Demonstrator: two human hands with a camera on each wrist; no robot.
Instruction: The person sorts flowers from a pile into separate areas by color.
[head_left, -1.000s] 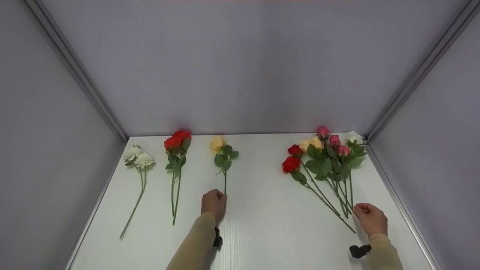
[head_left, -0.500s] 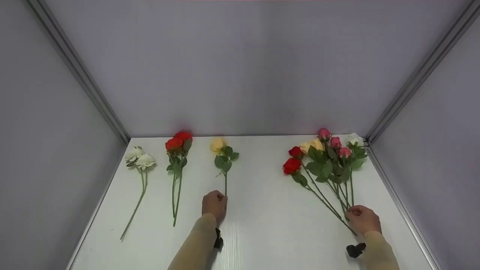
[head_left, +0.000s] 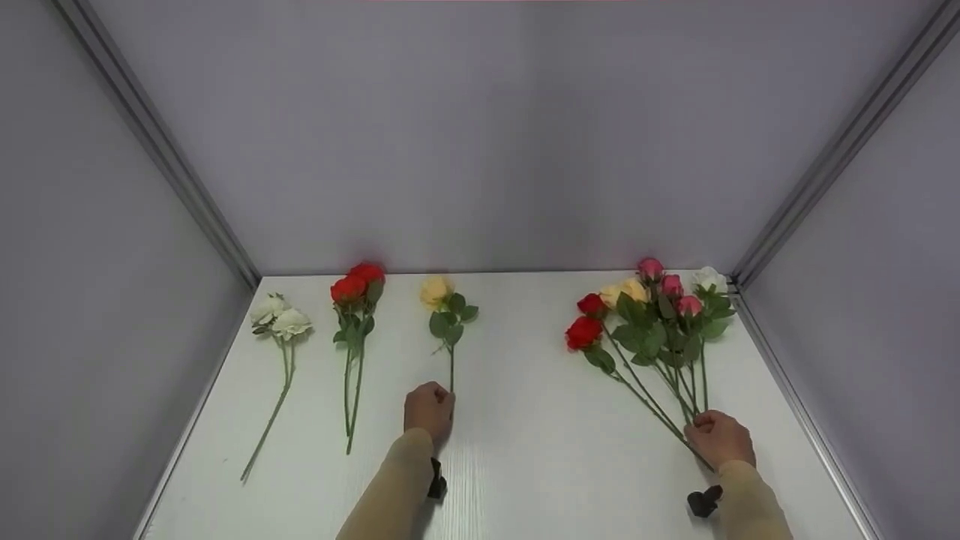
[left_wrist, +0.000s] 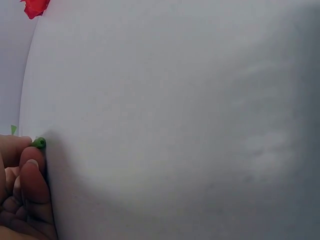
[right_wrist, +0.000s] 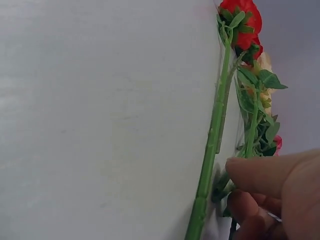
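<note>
My left hand (head_left: 429,411) pinches the lower stem of a yellow rose (head_left: 435,292), which lies mid-table with its bloom toward the back wall. In the left wrist view the cut stem end (left_wrist: 40,143) pokes out between thumb and finger. On the right, my right hand (head_left: 721,439) is at the lower stems of a mixed bunch. Its thumb and curled fingers close on one green stem (right_wrist: 254,122) in the right wrist view; which bloom it bears I cannot tell. Red roses (head_left: 583,332), yellow roses (head_left: 624,289), pink roses (head_left: 671,285) and a white flower (head_left: 709,279) make up the bunch.
Two white flowers (head_left: 291,322) lie at far left, their stems slanting toward the front. Between them and my left hand are two red roses (head_left: 349,289) side by side. Grey panels (head_left: 495,150) wall in the white table (head_left: 525,450) at the back and sides.
My right hand has moved left from beside the stems onto them, its fingers closing there. The left hand stays at the yellow rose's stem, and the flowers lie almost unmoved.
</note>
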